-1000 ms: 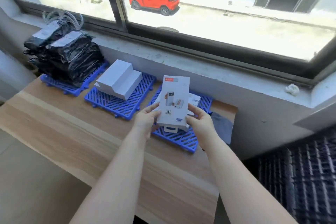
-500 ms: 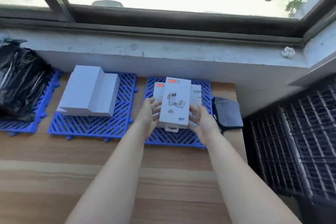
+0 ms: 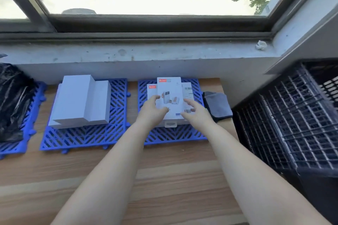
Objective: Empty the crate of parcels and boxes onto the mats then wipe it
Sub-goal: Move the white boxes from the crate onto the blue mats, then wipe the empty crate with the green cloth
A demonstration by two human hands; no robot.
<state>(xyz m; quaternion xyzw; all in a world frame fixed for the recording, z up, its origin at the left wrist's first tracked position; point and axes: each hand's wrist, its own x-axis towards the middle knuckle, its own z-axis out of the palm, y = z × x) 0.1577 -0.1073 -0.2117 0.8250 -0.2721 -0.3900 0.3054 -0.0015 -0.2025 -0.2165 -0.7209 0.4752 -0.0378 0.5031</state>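
Left hand (image 3: pixel 152 110) and right hand (image 3: pixel 196 113) are opening off the white box (image 3: pixel 170 97), held upright a second ago, now lying on the stack on the blue mat (image 3: pixel 172 136), frame centre. Fingers are spread, gripping nothing. Dark crate (image 3: pixel 292 124) at right is looking empty, so wiping is probably next.

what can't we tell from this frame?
- Crate: cut off by the right edge and motion-blurred in the head view; whether anything is left inside cannot be seen.
- Black parcels: cropped by the left edge; no count.
- Retail boxes on the right mat: left hand and right hand cover the lower part; print is unreadable and contact unclear.
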